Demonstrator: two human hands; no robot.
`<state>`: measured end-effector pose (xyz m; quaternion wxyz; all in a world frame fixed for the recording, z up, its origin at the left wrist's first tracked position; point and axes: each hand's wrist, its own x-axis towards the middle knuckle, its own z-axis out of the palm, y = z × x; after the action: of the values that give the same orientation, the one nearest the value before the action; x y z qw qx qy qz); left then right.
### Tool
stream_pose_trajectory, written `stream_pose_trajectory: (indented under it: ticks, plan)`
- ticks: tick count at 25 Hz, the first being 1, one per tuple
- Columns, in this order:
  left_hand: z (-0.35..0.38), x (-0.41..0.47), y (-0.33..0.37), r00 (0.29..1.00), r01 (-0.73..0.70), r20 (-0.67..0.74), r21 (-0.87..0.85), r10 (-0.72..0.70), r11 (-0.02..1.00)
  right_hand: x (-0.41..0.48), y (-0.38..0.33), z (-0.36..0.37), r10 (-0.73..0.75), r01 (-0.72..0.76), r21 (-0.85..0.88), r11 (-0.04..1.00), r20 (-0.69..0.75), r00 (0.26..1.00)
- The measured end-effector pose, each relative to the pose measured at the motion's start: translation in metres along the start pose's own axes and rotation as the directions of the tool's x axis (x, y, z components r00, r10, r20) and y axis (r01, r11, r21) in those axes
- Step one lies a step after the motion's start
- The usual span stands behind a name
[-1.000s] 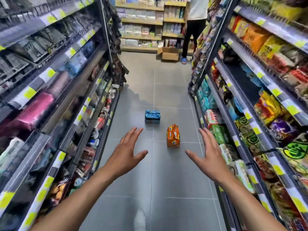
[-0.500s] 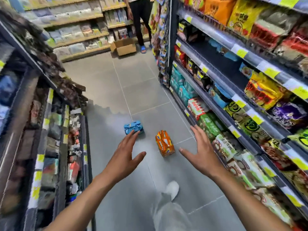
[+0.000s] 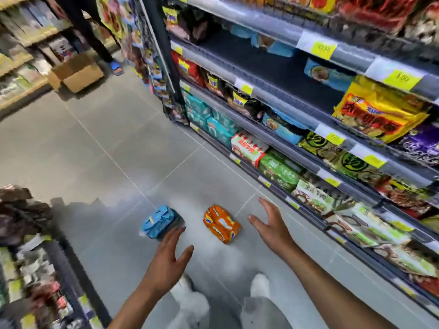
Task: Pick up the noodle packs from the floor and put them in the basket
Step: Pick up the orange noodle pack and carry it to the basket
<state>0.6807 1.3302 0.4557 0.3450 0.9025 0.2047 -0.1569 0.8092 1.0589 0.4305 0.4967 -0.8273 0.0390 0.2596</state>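
reaching for 2 noodle packs on the floor [image 3: 99, 148]
left hand [image 3: 167, 260] over blue pack [image 3: 159, 222], possibly touching; right hand [image 3: 273, 226] beside orange pack [image 3: 222, 226]. both grips wide, empty. pinch pack sides.

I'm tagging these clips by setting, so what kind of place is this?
Most likely a grocery store aisle. Shelves of packaged food line both sides, yellow price tags sit along their edges, and a cardboard box stands on the tiled floor farther down.

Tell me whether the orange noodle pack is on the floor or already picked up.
On the floor: the orange noodle pack lies on the grey tiles, no hand touching it.
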Motion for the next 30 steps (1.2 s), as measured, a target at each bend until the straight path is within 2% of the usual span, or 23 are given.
stream_pose_trajectory:
  ticks: [3, 5, 7, 9, 11, 14, 18, 20, 24, 26, 28, 30]
  plan:
    - [0.026, 0.096, -0.031, 0.979, 0.102, 0.185, -0.097, -0.083, 0.990, 0.055, 0.054, 0.047, 0.286, -0.277, 0.193, 0.941, -0.017, 0.958]
    - [0.046, 0.152, -0.059, 0.938, 0.223, 0.294, -0.095, -0.187, 0.970, 0.084, 0.089, 0.082, 0.457, -0.425, 0.302, 0.854, -0.042, 0.888]
    - [0.073, 0.218, -0.093, 0.867, 0.289, 0.438, -0.054, -0.238, 0.956, 0.120, 0.129, 0.113, 0.591, -0.525, 0.398, 0.752, -0.057, 0.805]
    - [0.106, 0.277, -0.125, 0.817, 0.347, 0.501, -0.032, -0.285, 0.937, 0.158, 0.173, 0.149, 0.692, -0.608, 0.435, 0.664, -0.049, 0.720]
    - [0.137, 0.324, -0.150, 0.803, 0.432, 0.489, -0.084, -0.340, 0.898, 0.187, 0.209, 0.175, 0.765, -0.669, 0.475, 0.572, -0.014, 0.644]
    - [0.188, 0.399, -0.199, 0.785, 0.525, 0.465, -0.151, -0.409, 0.837, 0.238, 0.259, 0.215, 0.803, -0.659, 0.624, 0.420, 0.083, 0.590]
    - [0.273, 0.490, -0.258, 0.741, 0.626, 0.492, -0.258, -0.458, 0.736, 0.303, 0.334, 0.263, 0.814, -0.615, 0.724, 0.313, 0.129, 0.566]
    - [0.312, 0.522, -0.283, 0.725, 0.647, 0.533, -0.309, -0.436, 0.697, 0.327, 0.369, 0.283, 0.812, -0.598, 0.753, 0.276, 0.150, 0.564]
    - [0.358, 0.554, -0.300, 0.674, 0.672, 0.668, -0.377, -0.315, 0.637, 0.353, 0.408, 0.305, 0.791, -0.571, 0.801, 0.182, 0.225, 0.568]
    - [0.372, 0.560, -0.296, 0.655, 0.635, 0.718, -0.353, -0.236, 0.688, 0.362, 0.423, 0.315, 0.786, -0.560, 0.816, 0.143, 0.250, 0.565]
    - [0.377, 0.566, -0.294, 0.675, 0.559, 0.725, -0.384, -0.134, 0.735, 0.373, 0.437, 0.326, 0.759, -0.533, 0.836, 0.128, 0.264, 0.596]
    - [0.378, 0.570, -0.301, 0.653, 0.530, 0.757, -0.439, -0.019, 0.726, 0.383, 0.444, 0.334, 0.715, -0.502, 0.859, 0.099, 0.289, 0.636]
